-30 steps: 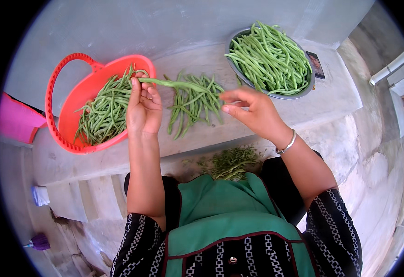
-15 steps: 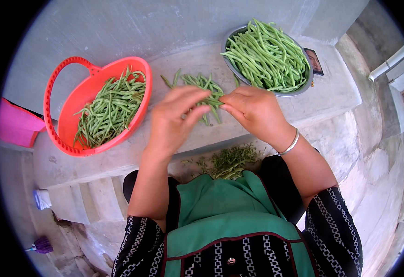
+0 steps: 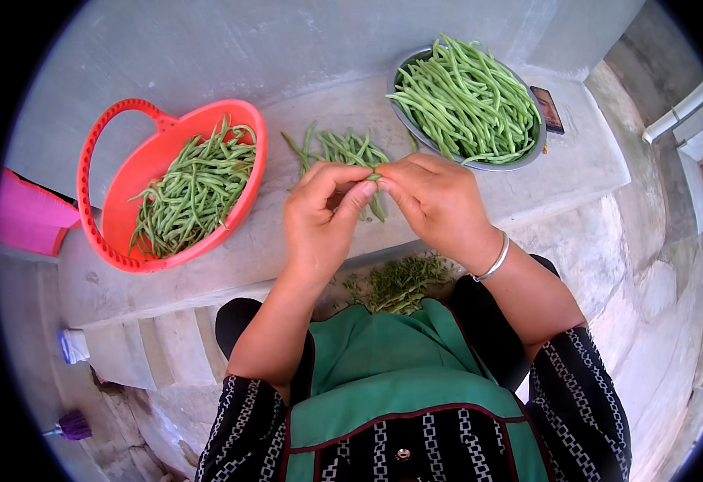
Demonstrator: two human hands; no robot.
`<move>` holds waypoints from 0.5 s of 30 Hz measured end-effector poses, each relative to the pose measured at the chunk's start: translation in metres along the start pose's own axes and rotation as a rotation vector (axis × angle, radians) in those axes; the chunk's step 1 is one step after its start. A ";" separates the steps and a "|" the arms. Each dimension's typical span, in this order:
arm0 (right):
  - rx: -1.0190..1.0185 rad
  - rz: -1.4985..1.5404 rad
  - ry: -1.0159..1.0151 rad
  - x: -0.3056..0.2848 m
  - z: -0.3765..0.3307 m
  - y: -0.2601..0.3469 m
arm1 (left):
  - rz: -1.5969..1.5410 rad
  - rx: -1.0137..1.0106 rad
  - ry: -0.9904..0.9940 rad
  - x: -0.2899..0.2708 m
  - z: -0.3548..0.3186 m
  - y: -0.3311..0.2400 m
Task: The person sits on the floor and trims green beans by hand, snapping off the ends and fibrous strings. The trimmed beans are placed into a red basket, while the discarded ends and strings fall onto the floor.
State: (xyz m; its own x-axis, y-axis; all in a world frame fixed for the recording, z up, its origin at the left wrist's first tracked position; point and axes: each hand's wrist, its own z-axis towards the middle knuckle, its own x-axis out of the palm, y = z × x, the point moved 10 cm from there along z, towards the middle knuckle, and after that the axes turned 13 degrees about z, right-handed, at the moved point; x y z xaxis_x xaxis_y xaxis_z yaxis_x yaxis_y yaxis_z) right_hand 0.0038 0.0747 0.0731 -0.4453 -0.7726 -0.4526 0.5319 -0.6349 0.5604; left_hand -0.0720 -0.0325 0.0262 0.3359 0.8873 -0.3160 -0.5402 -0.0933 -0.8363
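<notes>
My left hand [image 3: 323, 207] and my right hand [image 3: 437, 199] meet over the concrete ledge, fingertips nearly touching. Between them they pinch a green bean [image 3: 375, 177], of which only a short bit shows; the rest is hidden by my fingers. Just beyond my hands lies a small loose pile of green beans [image 3: 350, 148], partly covered by them. On the left, a red plastic basket [image 3: 255, 173] with a looped handle holds many thin beans [image 3: 198, 185]. A metal basin [image 3: 512, 166] at the far right is heaped with longer, brighter beans [image 3: 468, 100].
A phone [image 3: 547, 109] lies beside the basin on the ledge [image 3: 150, 291], against a grey wall. Below the ledge, bean trimmings [image 3: 403, 283] are piled between my knees. Pink cloth [image 3: 30, 215] hangs at far left; a purple brush head [image 3: 74, 426] is at lower left.
My left hand has moved right and its fingers have closed on the bean beside my right fingertips. The right hand stays nearly in place. Basket and basin contents look the same.
</notes>
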 end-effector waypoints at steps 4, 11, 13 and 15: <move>0.006 0.040 -0.056 0.001 0.001 -0.002 | -0.160 -0.083 -0.029 0.001 -0.004 0.010; -0.070 0.011 -0.094 0.004 0.007 0.000 | -0.495 -0.254 -0.057 0.008 -0.004 0.024; -0.052 0.013 -0.096 0.004 0.009 -0.003 | -0.428 -0.259 -0.032 0.002 0.003 0.029; -0.010 0.023 -0.026 0.003 0.010 -0.007 | -0.349 -0.286 -0.042 -0.013 0.009 0.040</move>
State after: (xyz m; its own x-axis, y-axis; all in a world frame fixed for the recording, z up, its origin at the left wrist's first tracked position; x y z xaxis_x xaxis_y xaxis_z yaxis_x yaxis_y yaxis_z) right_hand -0.0083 0.0767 0.0749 -0.4513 -0.7866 -0.4214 0.5495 -0.6170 0.5633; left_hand -0.1051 -0.0439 0.0016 0.4256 0.9047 0.0204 -0.1636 0.0991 -0.9815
